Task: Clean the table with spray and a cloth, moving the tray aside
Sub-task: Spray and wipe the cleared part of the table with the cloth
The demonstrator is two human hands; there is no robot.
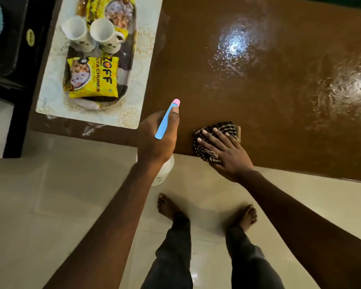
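We are wiping: our right hand (225, 151) is pressing flat on the cloth (215, 132) at the table (279, 90) edge, our left hand (156, 136) gripping the spray bottle (167, 119). The tray (121, 97) is sitting far left; next, probably broader strokes.

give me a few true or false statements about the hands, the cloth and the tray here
1. The left hand grips the spray bottle. True.
2. The right hand holds the cloth up in the air. False: it lies flat on the cloth, which rests on the table near its front edge.
3. The tray carries three mugs. False: two mugs stand on it, beside yellow packets.
4. The tray sits on a pale placemat. True.
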